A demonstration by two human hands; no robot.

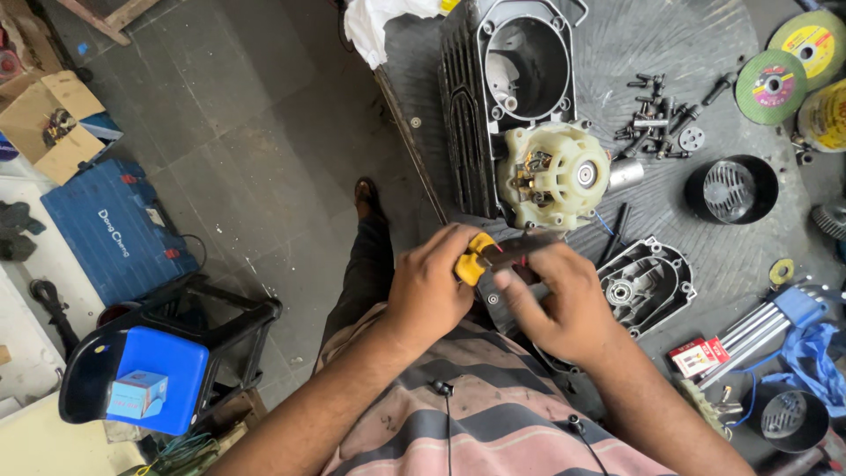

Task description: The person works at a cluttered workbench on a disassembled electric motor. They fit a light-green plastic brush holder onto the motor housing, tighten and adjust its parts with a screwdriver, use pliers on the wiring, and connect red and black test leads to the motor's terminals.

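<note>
- Left hand [429,286] closed around yellow-handled pliers [477,256], seen from above over a dark worktop [670,44].
- Right hand [564,300] closed on the pliers' metal end [529,247], fingers pinched; whatever small part sat between them too hidden to tell.
- Both hands held close together, just in front of a cream motor [553,174] with copper windings showing.
- Motor seated against a black ribbed housing [493,97], its round cavity open on top.
- Grey cover plate [648,284] lying just right of the right hand, bearing seat facing up.
- Loose screws [656,119] scattered on the worktop right of the housing.
- Black cup with grille [731,189] standing beyond the screws.
- Cutting discs [789,66] stacked at the far right corner.
- Hex keys in a blue holder [775,317] lying near the right edge, small red box [696,357] just beside them.
- White cloth [379,26] bunched at the worktop's top edge.
- Striped shirt [493,423] filling the lower frame.
- Blue tool case [115,229] resting on the tiled floor, well apart from the worktop.
- Black chair [167,361] at lower left carrying a blue box [159,375] and a smaller carton [137,392].
- Open cardboard box [53,123] near the left edge.
</note>
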